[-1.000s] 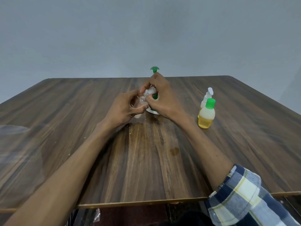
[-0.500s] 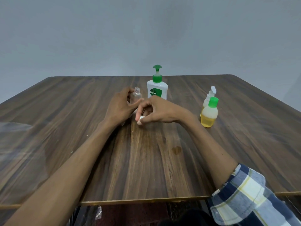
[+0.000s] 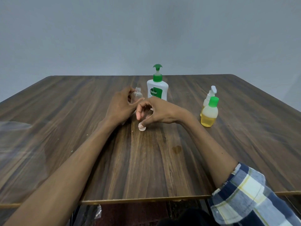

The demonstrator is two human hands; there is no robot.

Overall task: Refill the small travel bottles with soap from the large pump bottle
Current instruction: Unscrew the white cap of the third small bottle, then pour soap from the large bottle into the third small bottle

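My left hand (image 3: 119, 108) grips a small clear travel bottle (image 3: 137, 95) that stands upright on the table with its neck uncapped. Its white cap (image 3: 142, 128) lies flat on the wood just in front. My right hand (image 3: 160, 111) hovers over the cap, thumb tip touching it, index finger lifted clear and the other fingers loosely curled. The large white pump bottle (image 3: 157, 90) with a green pump stands right behind both hands.
To the right stand a small bottle of yellow liquid with a green cap (image 3: 209, 114) and, behind it, a white-topped spray bottle (image 3: 211, 94). The wooden table (image 3: 146, 168) has its front edge close to me. A small stain marks the wood near the middle.
A second ago both hands worked the cap off the clear bottle in front of the pump bottle. The right hand has since brought the cap down to the table and loosened its pinch.
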